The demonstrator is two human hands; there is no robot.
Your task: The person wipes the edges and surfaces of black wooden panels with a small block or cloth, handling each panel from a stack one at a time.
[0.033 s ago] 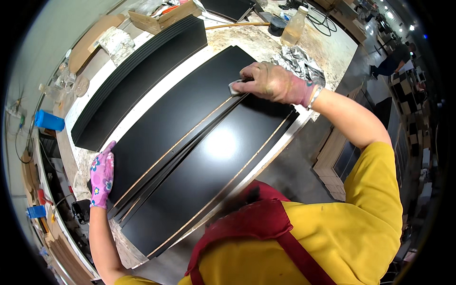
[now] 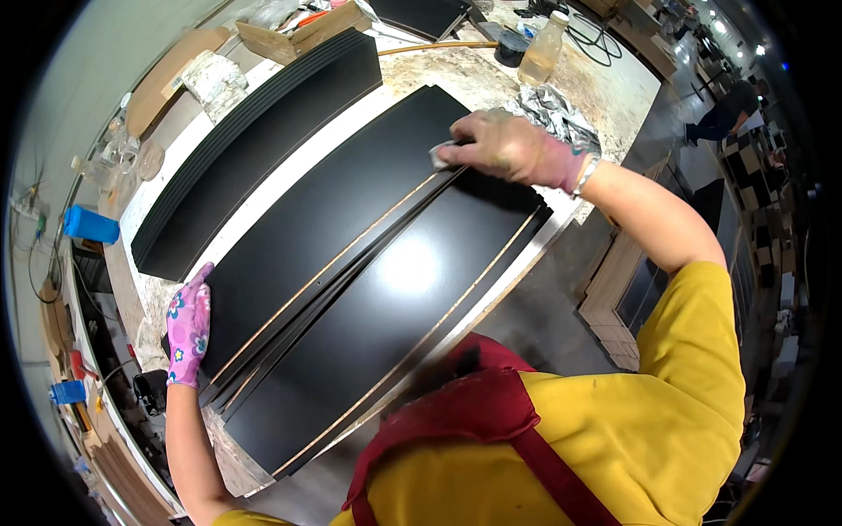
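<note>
Head view, right hand: the right hand [image 2: 513, 149] is pressed on the upper end of the black panels [image 2: 368, 289], its fingers clamped together on a small pale cloth [image 2: 441, 155].
Head view, left hand: the left hand [image 2: 188, 326] (in a flowered glove) is laid flat against the panels' lower-left end, fingers straight and together.
Panels: overlapped on the stone surface [image 2: 605, 88], with a second stack [image 2: 263, 140] just beside.
Risk: the glossy sheets could probably be slid out of line if the steadying hand were eased.
</note>
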